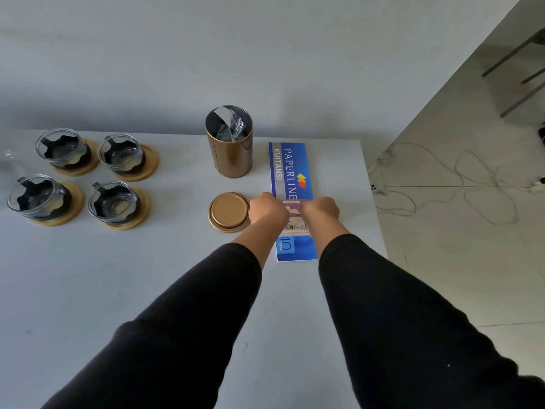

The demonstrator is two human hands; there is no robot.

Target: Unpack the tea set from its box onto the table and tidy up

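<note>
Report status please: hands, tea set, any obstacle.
Left hand and right hand closed on a small packet over blue booklet. Four cups out on coasters. Tin open, lid beside.

You have four clear glass teacups with dark sleeves (63, 149), each upright on its own round bamboo coaster (88, 160), set two by two at the left of the white tabletop (147, 276). Further right stands your tall gold cylindrical tea canister (231, 156), open, with crumpled silver foil (231, 128) showing inside. Its round gold lid (229, 212) lies flat on the tabletop just in front of the canister, well apart from the cups.
</note>
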